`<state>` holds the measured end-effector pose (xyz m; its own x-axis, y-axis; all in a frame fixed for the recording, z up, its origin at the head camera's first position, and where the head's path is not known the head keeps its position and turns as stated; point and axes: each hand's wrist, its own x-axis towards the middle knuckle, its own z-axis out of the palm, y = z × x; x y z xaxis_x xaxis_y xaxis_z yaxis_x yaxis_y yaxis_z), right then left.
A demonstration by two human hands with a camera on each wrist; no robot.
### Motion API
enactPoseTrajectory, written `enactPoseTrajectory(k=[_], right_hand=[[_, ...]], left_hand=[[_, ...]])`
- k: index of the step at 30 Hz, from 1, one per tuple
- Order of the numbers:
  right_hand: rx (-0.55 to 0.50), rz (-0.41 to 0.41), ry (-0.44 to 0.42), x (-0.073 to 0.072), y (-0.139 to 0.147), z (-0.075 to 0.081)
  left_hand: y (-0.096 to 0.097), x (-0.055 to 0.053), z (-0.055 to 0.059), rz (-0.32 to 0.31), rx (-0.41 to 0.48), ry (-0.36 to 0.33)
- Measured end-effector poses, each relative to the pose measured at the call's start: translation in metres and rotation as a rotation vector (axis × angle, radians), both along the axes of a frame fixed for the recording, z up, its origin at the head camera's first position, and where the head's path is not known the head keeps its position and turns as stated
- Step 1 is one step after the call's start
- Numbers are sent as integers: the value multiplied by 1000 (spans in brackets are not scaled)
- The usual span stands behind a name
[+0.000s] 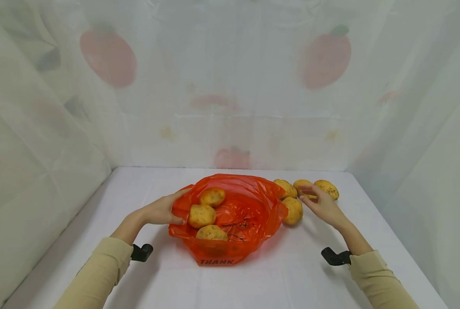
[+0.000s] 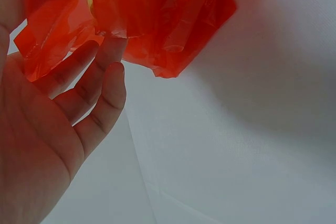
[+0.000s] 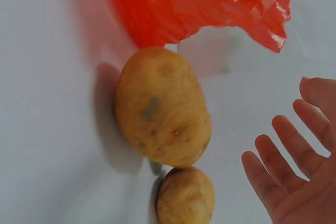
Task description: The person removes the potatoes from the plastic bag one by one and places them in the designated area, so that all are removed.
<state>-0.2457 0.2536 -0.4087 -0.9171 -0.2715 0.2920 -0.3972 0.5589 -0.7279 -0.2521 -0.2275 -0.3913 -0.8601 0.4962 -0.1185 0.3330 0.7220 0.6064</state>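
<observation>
A red plastic bag (image 1: pixel 249 206) lies with its mouth spread wide, and three potatoes (image 1: pixel 202 216) show inside toward its left. My left hand (image 1: pixel 164 209) holds the bag's left rim; in the left wrist view the thin film (image 2: pixel 131 3) passes between the thumb and the fingers (image 2: pixel 107 95). To the right of the bag, my right hand (image 1: pixel 324 207) hovers among several loose potatoes with its fingers spread and nothing in it. The nearest loose potato (image 1: pixel 293 211) sits against the bag's right side. In the right wrist view that hand (image 3: pixel 299 171) is apart from a large potato (image 3: pixel 163 108).
More potatoes, one (image 1: pixel 285 189) by the bag's back right and another (image 1: pixel 326 189) farthest right, rest on the white tabletop (image 1: pixel 299 274). Whitish curtains (image 1: pixel 222 77) with faded fruit prints rise behind the table and on both sides.
</observation>
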Motion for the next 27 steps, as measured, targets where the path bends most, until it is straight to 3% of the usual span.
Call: enactPoseTrajectory(k=[10, 19, 27], right_hand=[[-28, -24, 33, 9, -13, 19], [25, -2, 92, 38, -43, 61], [19, 51, 112, 42, -57, 70]], left_hand=[[1, 0, 0, -1, 9, -6], [0, -2, -1, 5, -12, 1], [0, 0, 1, 20, -21, -11]])
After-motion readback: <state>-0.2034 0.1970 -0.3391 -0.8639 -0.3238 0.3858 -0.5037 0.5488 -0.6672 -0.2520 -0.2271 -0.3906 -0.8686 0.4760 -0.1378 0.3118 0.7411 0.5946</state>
